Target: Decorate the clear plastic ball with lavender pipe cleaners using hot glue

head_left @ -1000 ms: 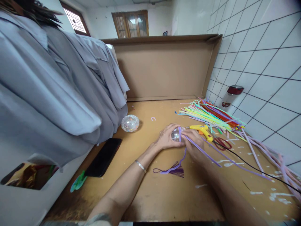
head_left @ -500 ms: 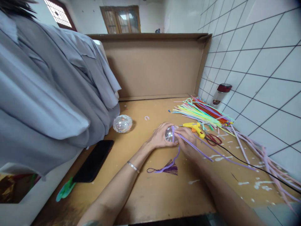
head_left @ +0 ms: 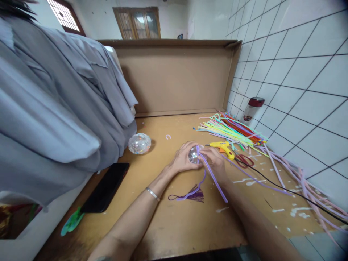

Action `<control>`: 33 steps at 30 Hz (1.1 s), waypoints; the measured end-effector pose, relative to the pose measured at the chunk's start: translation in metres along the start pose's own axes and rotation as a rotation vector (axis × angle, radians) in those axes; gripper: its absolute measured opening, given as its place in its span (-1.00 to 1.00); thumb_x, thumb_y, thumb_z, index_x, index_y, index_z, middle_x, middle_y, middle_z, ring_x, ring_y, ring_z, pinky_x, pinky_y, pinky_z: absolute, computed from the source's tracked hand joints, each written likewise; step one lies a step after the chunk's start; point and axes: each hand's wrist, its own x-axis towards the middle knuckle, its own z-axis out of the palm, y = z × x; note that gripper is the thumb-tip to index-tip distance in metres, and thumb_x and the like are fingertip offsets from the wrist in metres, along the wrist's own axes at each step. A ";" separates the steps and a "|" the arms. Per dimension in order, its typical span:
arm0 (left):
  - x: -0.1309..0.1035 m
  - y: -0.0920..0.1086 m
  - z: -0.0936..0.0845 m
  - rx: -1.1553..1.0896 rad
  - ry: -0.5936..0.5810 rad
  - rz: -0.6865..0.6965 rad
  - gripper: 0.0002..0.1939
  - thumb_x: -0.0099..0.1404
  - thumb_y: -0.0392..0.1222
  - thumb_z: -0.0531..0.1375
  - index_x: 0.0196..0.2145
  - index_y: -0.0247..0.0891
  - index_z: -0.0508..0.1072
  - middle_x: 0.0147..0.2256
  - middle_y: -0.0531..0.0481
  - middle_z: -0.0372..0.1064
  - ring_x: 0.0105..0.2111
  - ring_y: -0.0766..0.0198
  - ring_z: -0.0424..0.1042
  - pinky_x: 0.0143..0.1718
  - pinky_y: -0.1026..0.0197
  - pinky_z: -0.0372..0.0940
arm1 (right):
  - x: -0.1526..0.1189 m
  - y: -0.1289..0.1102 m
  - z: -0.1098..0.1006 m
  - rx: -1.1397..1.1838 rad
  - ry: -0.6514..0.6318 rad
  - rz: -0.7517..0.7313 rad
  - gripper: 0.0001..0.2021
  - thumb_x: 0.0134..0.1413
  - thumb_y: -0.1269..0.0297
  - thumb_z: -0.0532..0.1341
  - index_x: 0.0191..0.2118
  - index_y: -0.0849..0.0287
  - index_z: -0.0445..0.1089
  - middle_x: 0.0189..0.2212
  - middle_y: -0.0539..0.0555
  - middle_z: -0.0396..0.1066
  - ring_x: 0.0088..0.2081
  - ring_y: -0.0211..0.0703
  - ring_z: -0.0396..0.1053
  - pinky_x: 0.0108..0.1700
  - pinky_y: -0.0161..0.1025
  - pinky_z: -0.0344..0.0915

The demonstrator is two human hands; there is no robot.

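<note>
My left hand [head_left: 185, 157] is closed around the side of a small clear ball [head_left: 193, 156]. A purple pipe cleaner [head_left: 213, 176] runs over the ball, and my right hand [head_left: 214, 159] pinches it against the ball's right side. Its long tail hangs toward me past my right wrist. Below the hands, a dark purple tassel [head_left: 196, 195] with a cord loop lies on the table, a wavy purple strand [head_left: 187, 196] across it. The yellow glue gun [head_left: 223, 148] rests just beyond my right hand. Where the fingertips meet the ball is partly hidden.
Red-handled scissors [head_left: 244, 161] and a pile of coloured pipe cleaners [head_left: 231, 128] lie at right, before a lidded jar [head_left: 252, 108]. Another clear ball [head_left: 139, 143] and a black phone [head_left: 106, 187] sit at left, beside a person's grey garment [head_left: 67, 90]. A cardboard wall [head_left: 176, 76] stands behind.
The pipe cleaner's loose tail has swung down toward me, from pointing right to hanging more steeply. My right fingers have shifted slightly on the ball; my left hand keeps its hold.
</note>
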 end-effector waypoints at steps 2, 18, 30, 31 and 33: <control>-0.001 -0.001 0.001 0.021 0.018 0.015 -0.23 -0.09 -0.02 0.41 0.08 -0.22 0.32 0.05 -0.19 0.38 0.08 -0.03 0.38 0.15 -0.07 0.29 | 0.000 -0.001 0.000 0.009 0.013 0.008 -0.88 0.23 0.26 0.21 -0.19 0.08 0.49 -0.28 0.10 0.49 -0.19 -0.06 0.44 -0.13 -0.08 0.40; -0.001 0.002 0.014 0.097 0.151 0.087 -0.26 -0.03 0.01 0.38 0.09 -0.21 0.30 0.05 -0.20 0.40 0.08 -0.01 0.40 0.13 -0.05 0.31 | 0.004 -0.003 -0.003 0.159 0.069 0.238 -0.89 0.16 0.28 0.21 -0.32 0.07 0.50 -0.31 0.06 0.49 -0.22 -0.11 0.46 -0.14 -0.15 0.40; -0.001 0.002 0.015 0.121 0.148 0.060 -0.29 0.00 0.04 0.37 0.08 -0.20 0.30 0.04 -0.17 0.40 0.08 0.03 0.39 0.15 -0.02 0.30 | 0.005 -0.002 -0.004 0.183 0.058 0.283 -0.85 0.16 0.22 0.22 -0.39 0.09 0.48 -0.35 0.06 0.48 -0.26 -0.12 0.45 -0.15 -0.14 0.40; -0.001 0.003 0.015 0.124 0.147 0.054 -0.29 0.00 0.03 0.37 0.08 -0.19 0.31 0.04 -0.16 0.40 0.08 0.03 0.39 0.15 -0.02 0.30 | 0.005 -0.003 -0.004 0.185 0.056 0.289 -0.84 0.17 0.20 0.22 -0.39 0.09 0.48 -0.34 0.06 0.48 -0.25 -0.11 0.45 -0.14 -0.13 0.40; -0.001 0.003 0.014 0.128 0.150 0.055 -0.28 -0.01 0.02 0.38 0.08 -0.19 0.30 0.04 -0.16 0.40 0.08 0.03 0.39 0.15 -0.02 0.30 | 0.004 -0.005 -0.005 0.194 0.046 0.311 -0.82 0.20 0.18 0.20 -0.35 0.09 0.48 -0.30 0.07 0.48 -0.21 -0.09 0.45 -0.10 -0.12 0.39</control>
